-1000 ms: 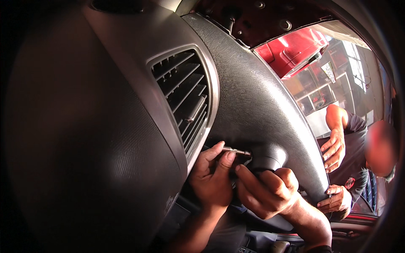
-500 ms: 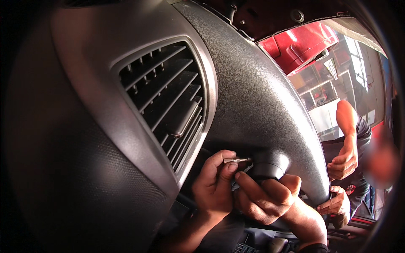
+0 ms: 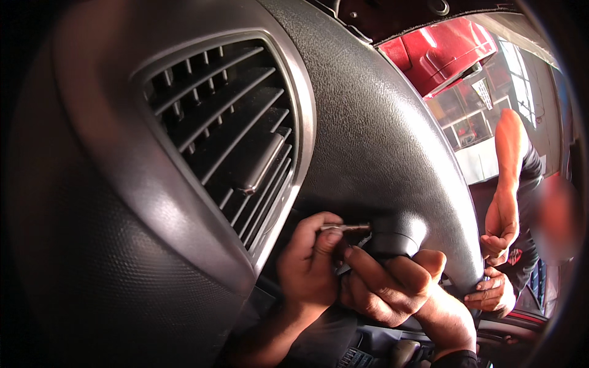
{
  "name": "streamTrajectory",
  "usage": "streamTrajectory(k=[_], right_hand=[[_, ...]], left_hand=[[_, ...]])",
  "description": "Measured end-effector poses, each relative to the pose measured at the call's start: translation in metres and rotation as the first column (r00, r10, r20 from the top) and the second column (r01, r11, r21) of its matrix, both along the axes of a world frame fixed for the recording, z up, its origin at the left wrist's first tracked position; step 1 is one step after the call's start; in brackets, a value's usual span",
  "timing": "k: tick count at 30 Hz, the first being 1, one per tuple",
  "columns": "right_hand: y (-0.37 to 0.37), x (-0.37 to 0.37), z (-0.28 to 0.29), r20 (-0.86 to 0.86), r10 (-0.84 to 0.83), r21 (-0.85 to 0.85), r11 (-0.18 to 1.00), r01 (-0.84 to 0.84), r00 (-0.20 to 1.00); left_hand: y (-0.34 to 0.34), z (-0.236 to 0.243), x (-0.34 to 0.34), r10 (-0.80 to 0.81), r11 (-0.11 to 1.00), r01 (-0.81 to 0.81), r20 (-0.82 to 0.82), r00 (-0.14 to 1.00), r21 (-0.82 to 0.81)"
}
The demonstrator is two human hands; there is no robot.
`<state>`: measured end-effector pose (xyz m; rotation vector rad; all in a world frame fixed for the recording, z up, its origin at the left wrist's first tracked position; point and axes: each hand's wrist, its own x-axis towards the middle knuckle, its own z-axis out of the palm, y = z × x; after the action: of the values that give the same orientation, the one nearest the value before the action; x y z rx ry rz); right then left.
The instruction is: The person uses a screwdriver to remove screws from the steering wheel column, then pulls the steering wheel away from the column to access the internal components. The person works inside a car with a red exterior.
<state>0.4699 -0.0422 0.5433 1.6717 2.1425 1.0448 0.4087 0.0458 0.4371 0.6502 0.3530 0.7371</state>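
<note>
My left hand (image 3: 308, 260) pinches a short, thin metal piece (image 3: 346, 227), like a driver bit, between thumb and forefinger. Its tip points right, towards a round black housing (image 3: 392, 236) that sticks out of the dashboard (image 3: 359, 135). Just below the housing, my right hand (image 3: 392, 285) is closed with fingers curled, close against my left fingertips. Whatever it grips is hidden by the fingers.
A slatted air vent (image 3: 224, 132) fills the upper left, set in a grey trim panel (image 3: 153, 214). Beyond the dashboard at right, a co-worker's hand (image 3: 494, 294) rests on its edge and their other arm (image 3: 508, 165) hangs down. A red vehicle (image 3: 445, 55) stands outside.
The view has shifted slightly, so the vent appears larger and further left. My left hand's metal piece has turned a little flatter. The co-worker's raised hand has shifted; my right hand stays closed.
</note>
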Motion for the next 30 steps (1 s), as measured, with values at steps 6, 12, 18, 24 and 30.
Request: streamTrajectory(k=[6,12,18,24,30], right_hand=[[0.000,-0.003,-0.005,-0.024,-0.007,0.035,0.999,0.008,1.000],[-0.002,-0.006,-0.003,-0.012,-0.008,0.016,1.000,0.008,1.000],[-0.003,-0.005,-0.002,-0.004,-0.003,0.010,1.000,0.003,1.000],[-0.003,-0.006,-0.004,-0.010,-0.002,0.027,1.000,0.002,1.000],[-0.002,-0.007,-0.004,-0.013,-0.014,0.017,1.000,0.014,1.000]], left_hand=[[0.015,-0.002,-0.005,0.060,0.906,-0.016,-0.089,0.994,0.424],[0.004,-0.010,0.002,0.258,0.876,-0.283,0.118,0.959,0.390],[-0.007,-0.005,0.004,0.226,0.968,-0.240,0.158,0.961,0.075],[-0.011,-0.008,0.007,0.251,0.967,-0.255,0.176,0.952,0.000],[-0.006,-0.007,0.007,0.260,0.964,-0.264,0.080,0.962,0.043]])
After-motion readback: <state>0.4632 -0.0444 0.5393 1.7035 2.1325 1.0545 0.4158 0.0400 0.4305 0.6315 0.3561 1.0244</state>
